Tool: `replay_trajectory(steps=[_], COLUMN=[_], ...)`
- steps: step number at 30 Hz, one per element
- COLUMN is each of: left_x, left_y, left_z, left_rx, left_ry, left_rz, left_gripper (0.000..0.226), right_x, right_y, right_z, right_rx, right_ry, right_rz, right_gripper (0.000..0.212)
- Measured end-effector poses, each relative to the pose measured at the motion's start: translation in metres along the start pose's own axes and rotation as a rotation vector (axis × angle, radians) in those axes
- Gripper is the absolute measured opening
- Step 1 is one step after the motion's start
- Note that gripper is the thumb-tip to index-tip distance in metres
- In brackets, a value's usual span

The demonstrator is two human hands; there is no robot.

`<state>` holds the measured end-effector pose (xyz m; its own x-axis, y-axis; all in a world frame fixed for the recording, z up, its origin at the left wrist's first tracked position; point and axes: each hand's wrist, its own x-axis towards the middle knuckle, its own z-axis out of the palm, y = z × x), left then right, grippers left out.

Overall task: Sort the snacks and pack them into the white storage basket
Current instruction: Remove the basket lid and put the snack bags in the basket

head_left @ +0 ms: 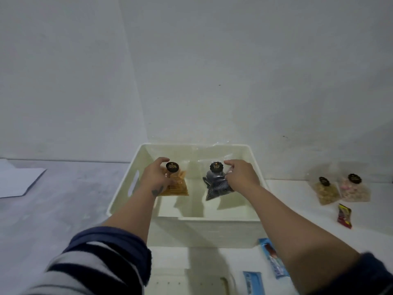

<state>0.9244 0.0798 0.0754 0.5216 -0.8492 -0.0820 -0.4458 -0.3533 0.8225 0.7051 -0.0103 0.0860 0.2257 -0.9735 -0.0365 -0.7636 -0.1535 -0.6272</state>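
The white storage basket (221, 231) stands in the middle of the table. Over its inside, my left hand (154, 177) grips a clear bag of orange snacks (177, 185) with a black round label. My right hand (241, 174) grips a clear bag of dark swirled snacks (217, 187), also black-labelled. Both bags hang upright inside the basket, side by side and apart. Whether they touch the basket floor I cannot tell.
At the right lie a beige snack bag (325, 191), a pink snack bag (354, 189) and a small red packet (345, 216). Two blue wrapped bars (274, 260) (253, 283) lie near the front. White paper (19, 182) lies at the left. Walls stand close behind.
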Motion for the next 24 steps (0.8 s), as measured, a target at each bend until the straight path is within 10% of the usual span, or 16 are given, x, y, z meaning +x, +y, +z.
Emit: replay_trajectory(steps=[24], left_x=[0.090], left_y=[-0.067], left_z=[0.011], left_rx=[0.159], left_ry=[-0.085], left_rz=[-0.084], left_gripper=[0.068], right_x=[0.070], right_y=[-0.037], right_z=[0.121], right_rx=[0.002], right_ry=[-0.349], right_rz=[0.169], right_gripper=[0.076])
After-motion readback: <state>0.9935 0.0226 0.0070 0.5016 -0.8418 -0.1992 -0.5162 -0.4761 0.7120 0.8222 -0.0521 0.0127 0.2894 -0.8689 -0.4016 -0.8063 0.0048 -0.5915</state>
